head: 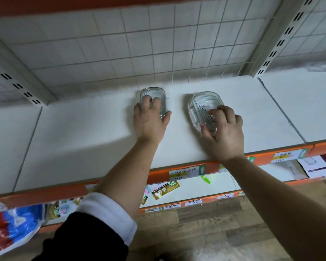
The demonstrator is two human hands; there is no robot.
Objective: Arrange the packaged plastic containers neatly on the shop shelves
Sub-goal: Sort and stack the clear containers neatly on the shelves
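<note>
A white shelf [83, 138] is seen, backed by a wire grid panel [139, 44] and edged in front by an orange strip [120, 182]. A red, white and blue plastic bag [11, 223] is seen at the lower left, below the shelf edge. Two clear plastic containers are set on the shelf toward its back, apart from each other. The left container [154, 93] is clasped at its near end by the left grip [151, 121], fingers curled over it. The right container [201, 104], turned at a slant, is held at its near end by the right grip [226, 132], thumb and fingers curled on its rim. Along the strip, price labels [186, 173] are stuck.
</note>
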